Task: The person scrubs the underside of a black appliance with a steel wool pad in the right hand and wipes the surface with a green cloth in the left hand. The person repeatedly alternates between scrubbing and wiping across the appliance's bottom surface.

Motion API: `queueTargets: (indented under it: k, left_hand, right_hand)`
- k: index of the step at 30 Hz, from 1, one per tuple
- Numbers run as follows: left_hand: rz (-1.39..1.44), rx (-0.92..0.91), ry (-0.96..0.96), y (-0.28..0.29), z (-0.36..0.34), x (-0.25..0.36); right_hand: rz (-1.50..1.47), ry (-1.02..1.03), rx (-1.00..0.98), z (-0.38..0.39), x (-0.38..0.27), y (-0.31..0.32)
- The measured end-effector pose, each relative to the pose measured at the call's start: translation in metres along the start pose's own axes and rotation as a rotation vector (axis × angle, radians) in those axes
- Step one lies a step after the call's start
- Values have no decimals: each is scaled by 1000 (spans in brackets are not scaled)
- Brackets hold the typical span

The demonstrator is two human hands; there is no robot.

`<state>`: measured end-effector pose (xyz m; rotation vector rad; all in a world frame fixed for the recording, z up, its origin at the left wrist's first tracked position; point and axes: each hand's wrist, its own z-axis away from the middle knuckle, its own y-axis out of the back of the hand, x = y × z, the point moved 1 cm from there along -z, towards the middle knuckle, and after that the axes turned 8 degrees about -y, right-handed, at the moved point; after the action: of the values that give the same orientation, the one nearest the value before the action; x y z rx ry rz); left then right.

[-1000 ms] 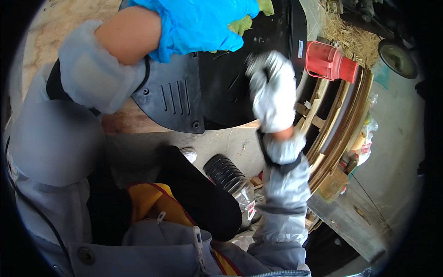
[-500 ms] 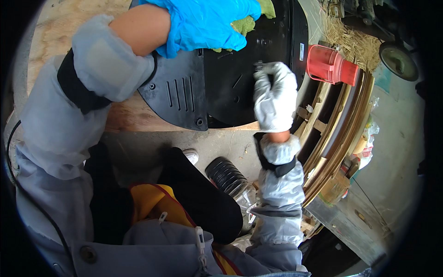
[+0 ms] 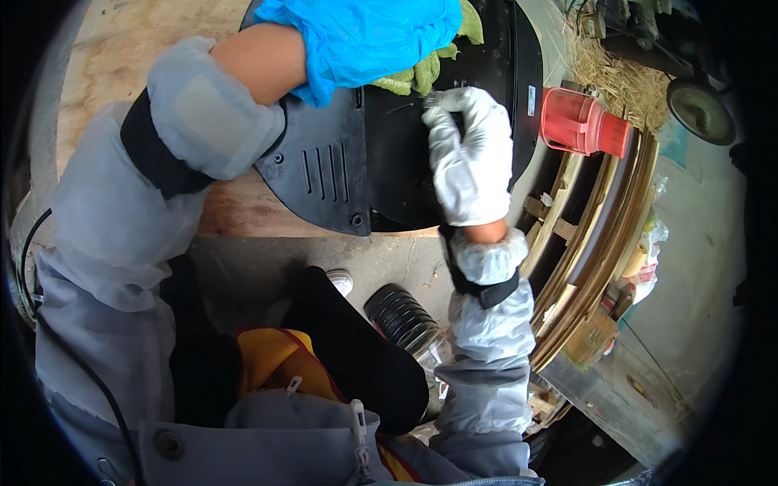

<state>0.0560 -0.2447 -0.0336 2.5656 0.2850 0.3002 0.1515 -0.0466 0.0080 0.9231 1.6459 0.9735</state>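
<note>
A large black plastic panel with slots and a rounded edge lies on a wooden board. My left hand, in a blue glove, is closed on a green cloth against the panel's upper part. In a white glove, my right hand is over the panel just below the cloth. Its thumb and forefinger are pinched together at a small, shiny piece, too small to name. Part of the cloth is hidden beneath the blue glove.
The wooden board extends to the left. Right of the panel stands a red plastic container, near stacked wooden strips and straw. A clear and dark ribbed plastic bottle lies on the floor. A wheel shows at the upper right.
My right hand has shifted left and up, bringing its pinched fingertips nearer the cloth. The cloth now bunches lower below my left hand, whose fingers are more curled.
</note>
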Motion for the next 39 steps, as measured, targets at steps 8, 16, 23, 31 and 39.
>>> queueTargets:
  k: [8,16,23,31,39]
  left_hand:
    - [-10,-102,123,2,-4,3]
    - [-31,-143,102,5,-6,5]
    - [-59,-153,95,2,-1,5]
    - [-53,-397,195,14,-3,16]
    - [-237,-827,233,-3,-45,60]
  right_hand:
    - [-100,-183,-136,-18,-11,0]
    - [-79,-156,-198,-28,-12,1]
    - [100,-64,-79,-37,-12,-1]
    - [-35,-115,-221,89,1,30]
    - [-793,-884,285,156,100,27]
